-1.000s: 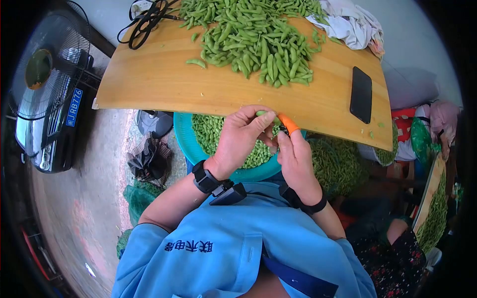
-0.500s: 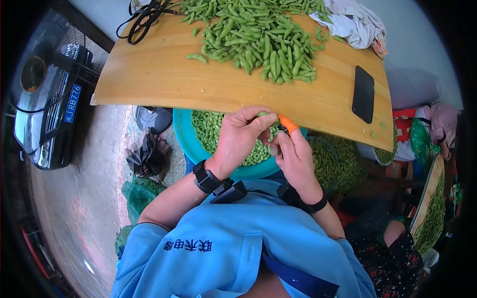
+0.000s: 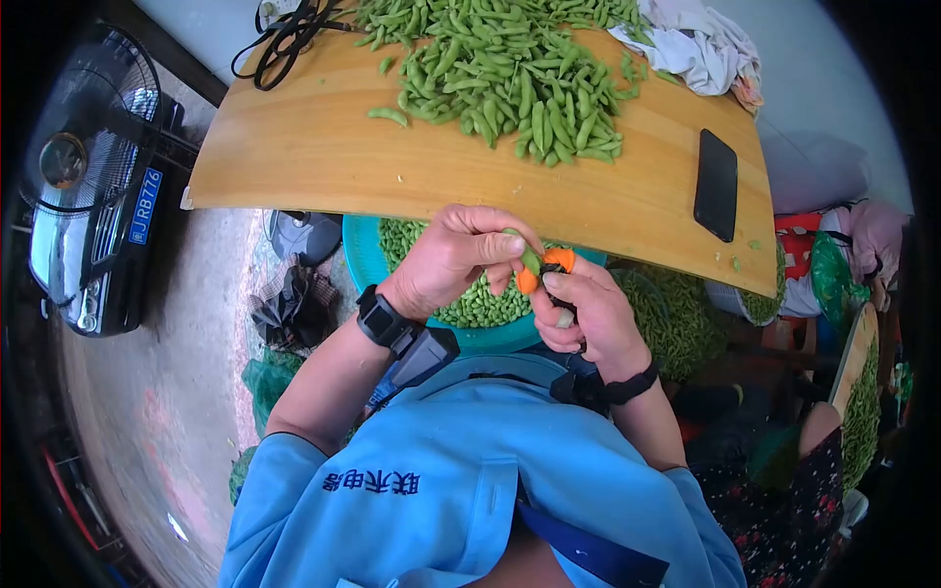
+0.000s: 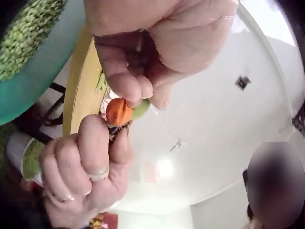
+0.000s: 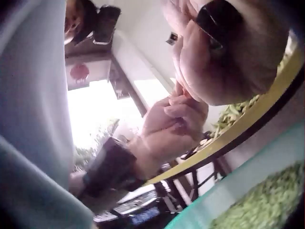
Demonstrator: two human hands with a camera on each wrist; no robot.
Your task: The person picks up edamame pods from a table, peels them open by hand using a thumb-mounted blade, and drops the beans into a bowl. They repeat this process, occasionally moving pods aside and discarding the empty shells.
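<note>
Between finger and thumb, my left hand (image 3: 453, 253) pinches a green pod (image 3: 530, 260) above the teal basin (image 3: 355, 257). My right hand (image 3: 591, 312) has its fingers curled round a small dark tool (image 3: 557, 286), with orange coverings (image 3: 559, 258) at the fingertips beside the pod. In the left wrist view the pod (image 4: 141, 109) touches an orange covering (image 4: 119, 111), with my right hand (image 4: 86, 167) below it. Shelled green beans (image 3: 485, 306) fill the basin. The right wrist view shows part of a dark tool (image 5: 219, 19) in my right hand.
A heap of pods (image 3: 510, 78) lies on the wooden table (image 3: 294, 157), with a phone (image 3: 716, 185) at its right and a white cloth (image 3: 691, 44) behind. Black straps (image 3: 289, 44) lie at the back left. A fan (image 3: 64, 160) stands left; another person sits at the right.
My hands have turned and my right hand has shifted a little right and down, so the dark tool and orange coverings show more. The pod between them is now held more upright.
</note>
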